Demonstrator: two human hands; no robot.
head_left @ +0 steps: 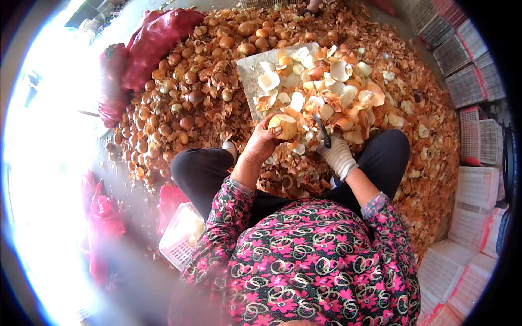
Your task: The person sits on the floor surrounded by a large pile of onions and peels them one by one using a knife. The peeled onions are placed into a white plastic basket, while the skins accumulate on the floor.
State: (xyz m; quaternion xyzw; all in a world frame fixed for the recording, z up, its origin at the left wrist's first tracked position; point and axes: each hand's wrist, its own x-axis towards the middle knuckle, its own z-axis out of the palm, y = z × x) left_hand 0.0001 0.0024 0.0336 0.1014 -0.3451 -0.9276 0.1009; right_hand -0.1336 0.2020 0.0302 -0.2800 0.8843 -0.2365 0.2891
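Note:
Between the thumb and fingers of my bare left hand (261, 140) is an onion (284, 126) with its top cut flat and pale flesh showing. My right hand (338, 157), in a whitish knit glove, grips a knife (322, 129) by its dark handle; the narrow blade points up and left, apart from the onion. Beyond both hands lies a grey board (251, 77), largely covered by cut onion ends and peeled layers (340, 91). Dry brown skins (281, 179) cover the floor between my knees.
Many unpeeled onions (191, 77) spread to the left. Red mesh sacks (157, 49) stand behind them. Beside my left leg is a white plastic basket (181, 236) with pale contents. Stacked crates (475, 187) line the right side. Another person's hand (313, 6) shows at the top.

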